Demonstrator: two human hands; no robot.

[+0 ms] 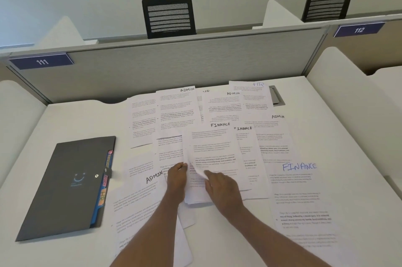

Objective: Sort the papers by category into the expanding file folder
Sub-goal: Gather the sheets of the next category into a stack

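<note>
A dark grey expanding file folder [65,188] lies shut on the white desk at the left, coloured tabs showing along its right edge. Printed sheets marked ADMIN, FINANCE and HR are spread over the desk's middle and right. A small stack topped by a sheet marked FINANCE [212,153] lies in the middle. My left hand [177,179] pinches the stack's left edge. My right hand [221,186] rests on the stack and lifts a curled lower corner of the top sheet. A sheet marked ADMIN [141,197] lies left of my left hand, and a blue-lettered FINANCE sheet [298,190] lies to the right.
A grey partition [174,64] with number plates 111 and 112 closes the desk's far side. A metal cable hatch [277,97] sits at the back right. White side dividers [339,83] flank the desk. Two black mesh chairs stand beyond the partition.
</note>
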